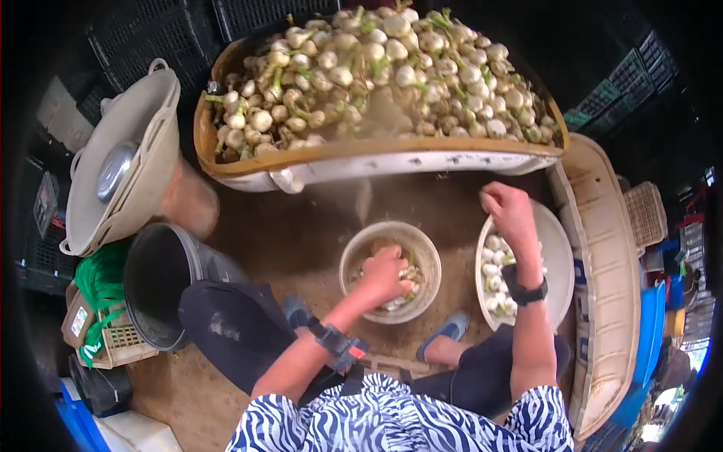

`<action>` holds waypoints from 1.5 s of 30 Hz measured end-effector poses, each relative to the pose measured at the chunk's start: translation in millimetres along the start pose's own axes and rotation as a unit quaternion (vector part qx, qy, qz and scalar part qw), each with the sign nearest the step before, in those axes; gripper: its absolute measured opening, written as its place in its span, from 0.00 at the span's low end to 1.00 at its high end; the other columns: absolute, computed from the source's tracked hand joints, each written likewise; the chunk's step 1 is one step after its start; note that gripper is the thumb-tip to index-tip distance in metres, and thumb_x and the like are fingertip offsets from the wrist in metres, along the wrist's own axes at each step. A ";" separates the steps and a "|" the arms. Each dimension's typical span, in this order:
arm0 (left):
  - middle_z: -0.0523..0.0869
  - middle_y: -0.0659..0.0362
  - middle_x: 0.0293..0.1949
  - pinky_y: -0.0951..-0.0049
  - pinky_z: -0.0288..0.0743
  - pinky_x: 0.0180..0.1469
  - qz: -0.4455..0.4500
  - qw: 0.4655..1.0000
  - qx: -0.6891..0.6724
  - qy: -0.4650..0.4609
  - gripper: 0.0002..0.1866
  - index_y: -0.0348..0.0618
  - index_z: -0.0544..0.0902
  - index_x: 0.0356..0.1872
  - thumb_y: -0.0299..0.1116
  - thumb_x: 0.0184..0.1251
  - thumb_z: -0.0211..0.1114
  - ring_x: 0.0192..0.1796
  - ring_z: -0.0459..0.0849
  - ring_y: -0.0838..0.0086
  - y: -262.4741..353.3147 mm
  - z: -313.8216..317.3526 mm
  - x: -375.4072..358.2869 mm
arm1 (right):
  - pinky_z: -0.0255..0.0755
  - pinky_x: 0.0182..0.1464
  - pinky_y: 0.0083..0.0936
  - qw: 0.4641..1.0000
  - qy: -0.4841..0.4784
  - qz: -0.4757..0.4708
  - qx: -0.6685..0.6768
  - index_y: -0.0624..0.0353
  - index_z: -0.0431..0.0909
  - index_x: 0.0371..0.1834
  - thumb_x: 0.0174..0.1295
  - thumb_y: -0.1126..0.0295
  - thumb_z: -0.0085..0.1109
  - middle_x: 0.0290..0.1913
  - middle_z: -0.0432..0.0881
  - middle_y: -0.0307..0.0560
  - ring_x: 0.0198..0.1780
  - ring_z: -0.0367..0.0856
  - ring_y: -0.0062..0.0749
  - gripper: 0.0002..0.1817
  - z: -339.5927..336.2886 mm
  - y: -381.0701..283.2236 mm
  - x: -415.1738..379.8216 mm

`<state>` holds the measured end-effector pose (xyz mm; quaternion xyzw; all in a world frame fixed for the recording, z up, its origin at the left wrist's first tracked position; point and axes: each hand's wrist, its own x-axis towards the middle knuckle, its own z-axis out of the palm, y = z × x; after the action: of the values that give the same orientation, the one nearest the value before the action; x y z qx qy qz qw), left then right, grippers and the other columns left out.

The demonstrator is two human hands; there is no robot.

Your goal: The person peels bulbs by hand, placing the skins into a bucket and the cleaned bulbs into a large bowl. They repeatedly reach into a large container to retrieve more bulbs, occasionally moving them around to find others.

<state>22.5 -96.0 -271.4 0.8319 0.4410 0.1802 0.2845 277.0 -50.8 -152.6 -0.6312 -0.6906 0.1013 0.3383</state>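
My left hand (384, 273) reaches down into a small white bowl (352, 300) between my feet. Its fingers are curled among pale bits and white bulbs (403, 297), and what they grip is hidden. My right hand (509, 212) is raised above the far edge of a wide white basin (556, 264). Its fingers are closed in a pinch; anything in them is too small to make out. Peeled-looking white bulbs (493, 270) lie along the left side of that basin, partly behind my right forearm.
Ahead, a wide yellow-rimmed tub (361, 151) is heaped with white bulbs with green stem stubs (399, 71). At left stand stacked pale tubs (143, 98), a dark bucket (139, 279) and green netting (102, 279). A long cream container (602, 264) stands on edge at right.
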 end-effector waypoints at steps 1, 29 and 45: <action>0.84 0.42 0.38 0.56 0.74 0.48 -0.063 0.995 0.002 -0.072 0.24 0.37 0.78 0.52 0.37 0.54 0.66 0.47 0.81 0.49 12.5 -16.6 3.3 | 0.67 0.26 0.25 0.998 -0.020 -0.025 0.051 0.65 0.78 0.29 0.57 0.70 0.55 0.19 0.75 0.47 0.20 0.72 0.26 0.08 8.5 -14.6 23.9; 0.83 0.44 0.46 0.71 0.83 0.36 -0.059 0.493 -0.868 0.003 0.20 0.39 0.73 0.56 0.42 0.73 0.52 0.41 0.86 0.61 -19.7 -86.1 19.5 | 0.73 0.44 0.24 0.921 -0.313 0.036 0.230 0.66 0.78 0.48 0.57 0.72 0.60 0.41 0.81 0.42 0.40 0.77 0.24 0.16 56.8 -81.6 28.8; 0.82 0.58 0.46 0.77 0.79 0.38 -0.195 0.784 -0.554 0.201 0.23 0.34 0.75 0.56 0.22 0.57 0.67 0.41 0.82 0.78 48.7 -25.8 -18.0 | 0.71 0.34 0.40 0.989 -0.082 -0.033 0.119 0.64 0.79 0.26 0.53 0.71 0.56 0.27 0.79 0.59 0.31 0.78 0.56 0.07 70.0 -57.1 -86.9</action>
<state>29.1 -124.8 -221.5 0.3723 0.4649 0.4980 0.6303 187.3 -122.8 -202.2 -0.5531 -0.7193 0.2232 0.3562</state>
